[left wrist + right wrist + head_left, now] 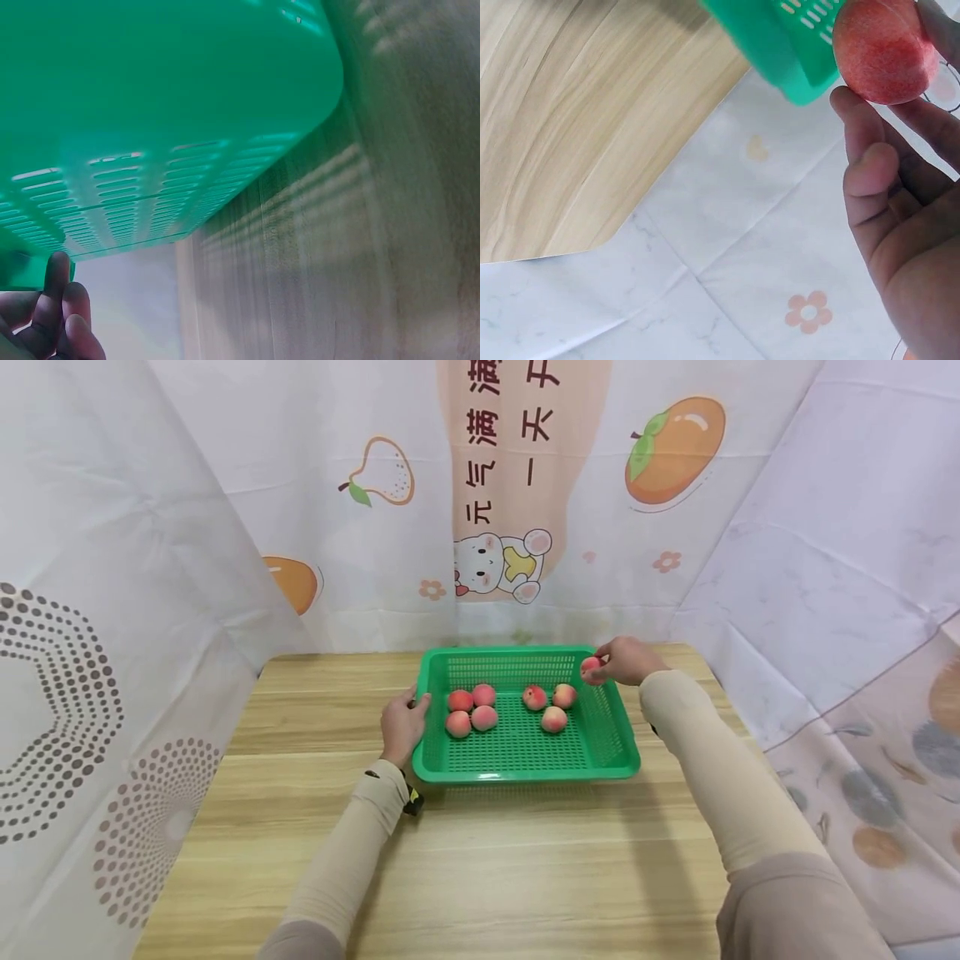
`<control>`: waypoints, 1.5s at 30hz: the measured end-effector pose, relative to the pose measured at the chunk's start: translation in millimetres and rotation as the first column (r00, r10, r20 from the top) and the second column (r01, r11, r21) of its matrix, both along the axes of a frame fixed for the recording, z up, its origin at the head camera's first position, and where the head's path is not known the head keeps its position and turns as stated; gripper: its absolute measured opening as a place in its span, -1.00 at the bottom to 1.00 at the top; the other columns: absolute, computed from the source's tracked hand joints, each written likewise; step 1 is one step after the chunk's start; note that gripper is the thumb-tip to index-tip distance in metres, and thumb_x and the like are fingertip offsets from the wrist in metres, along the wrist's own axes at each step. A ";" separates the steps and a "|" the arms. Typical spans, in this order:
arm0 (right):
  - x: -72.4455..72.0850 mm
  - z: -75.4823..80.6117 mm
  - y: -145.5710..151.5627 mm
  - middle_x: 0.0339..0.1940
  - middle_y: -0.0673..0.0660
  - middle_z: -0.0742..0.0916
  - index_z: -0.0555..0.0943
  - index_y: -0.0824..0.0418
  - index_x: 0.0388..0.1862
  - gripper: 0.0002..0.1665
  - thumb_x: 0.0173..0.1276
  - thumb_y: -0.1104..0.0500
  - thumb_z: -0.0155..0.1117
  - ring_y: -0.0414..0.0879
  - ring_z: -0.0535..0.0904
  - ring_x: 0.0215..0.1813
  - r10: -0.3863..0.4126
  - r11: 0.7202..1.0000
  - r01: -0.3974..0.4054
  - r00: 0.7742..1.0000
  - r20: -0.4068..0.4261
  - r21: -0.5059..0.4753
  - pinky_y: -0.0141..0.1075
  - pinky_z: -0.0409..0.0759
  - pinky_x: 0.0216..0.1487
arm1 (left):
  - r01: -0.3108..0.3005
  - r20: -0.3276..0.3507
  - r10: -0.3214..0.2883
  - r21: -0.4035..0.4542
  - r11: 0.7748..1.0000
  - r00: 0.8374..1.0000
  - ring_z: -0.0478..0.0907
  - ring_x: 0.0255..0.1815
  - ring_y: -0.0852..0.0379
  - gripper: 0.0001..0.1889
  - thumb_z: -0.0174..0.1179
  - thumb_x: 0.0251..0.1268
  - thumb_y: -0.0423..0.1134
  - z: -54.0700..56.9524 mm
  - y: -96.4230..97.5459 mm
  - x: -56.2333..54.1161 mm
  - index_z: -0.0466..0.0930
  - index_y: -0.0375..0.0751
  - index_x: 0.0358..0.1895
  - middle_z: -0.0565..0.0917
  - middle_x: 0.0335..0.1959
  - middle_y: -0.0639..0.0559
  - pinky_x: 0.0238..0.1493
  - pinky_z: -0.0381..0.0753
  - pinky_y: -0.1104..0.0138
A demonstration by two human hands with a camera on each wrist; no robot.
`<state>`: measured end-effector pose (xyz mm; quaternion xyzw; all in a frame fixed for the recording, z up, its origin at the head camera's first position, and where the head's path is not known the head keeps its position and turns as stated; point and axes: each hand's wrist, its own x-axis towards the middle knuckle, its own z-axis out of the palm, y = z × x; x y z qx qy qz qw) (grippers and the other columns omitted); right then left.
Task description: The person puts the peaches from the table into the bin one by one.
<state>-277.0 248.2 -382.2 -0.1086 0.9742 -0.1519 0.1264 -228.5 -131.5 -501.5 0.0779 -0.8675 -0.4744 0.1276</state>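
A green plastic basket [525, 774] with slotted sides holds two groups of red and yellow peaches. Several peaches [484, 717] sit together in its left half, and three more peaches [554, 720] lie right of the middle. My left hand [402, 727] holds the basket's left rim, thumb on top; in the left wrist view its fingers [54, 300] bend beside the slotted wall. Over the back right corner, my right hand [632, 662] pinches a peach [591, 670]. The right wrist view shows this red peach [885, 51] between thumb and fingertips.
Under the basket is a light wooden table [315, 843]. White printed curtains [390, 552] hang behind it and along both sides. The table's back edge lies close behind the basket.
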 end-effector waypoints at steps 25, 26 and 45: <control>-2.8 -45.2 -42.1 -0.40 0.06 0.63 0.61 0.13 -0.46 -0.87 0.11 0.14 0.40 -0.04 0.40 -0.34 0.039 0.979 -0.058 0.994 0.102 0.196 -0.22 0.39 -0.32 | -0.011 -0.003 0.011 -0.008 1.000 1.000 0.61 -0.26 -0.06 -0.55 0.19 0.37 -0.08 0.4 1.9 -1.0 0.56 -0.22 0.23 0.74 -0.24 -0.18 -0.26 0.50 0.16; -3.1 -47.4 -43.5 -0.38 0.08 0.64 0.61 0.14 -0.44 -0.86 0.12 0.13 0.40 -0.03 0.41 -0.33 0.041 0.977 -0.063 0.993 0.113 0.203 -0.21 0.40 -0.31 | -0.010 -0.002 0.010 -0.008 1.000 1.000 0.61 -0.25 -0.06 -0.55 0.19 0.37 -0.08 0.4 1.9 -1.1 0.56 -0.23 0.23 0.74 -0.23 -0.19 -0.26 0.50 0.15; -7.8 -78.1 -48.8 -0.72 -0.03 0.29 0.34 0.03 -0.71 -0.69 0.00 0.30 0.25 -0.13 0.14 -0.56 0.014 0.986 -0.049 0.978 0.209 0.162 -0.27 0.18 -0.54 | -0.007 0.002 0.007 0.001 1.000 1.000 0.64 -0.16 -0.09 -0.55 0.19 0.36 -0.08 0.5 0.4 -1.4 0.56 -0.21 0.24 0.74 -0.14 -0.19 -0.13 0.56 0.06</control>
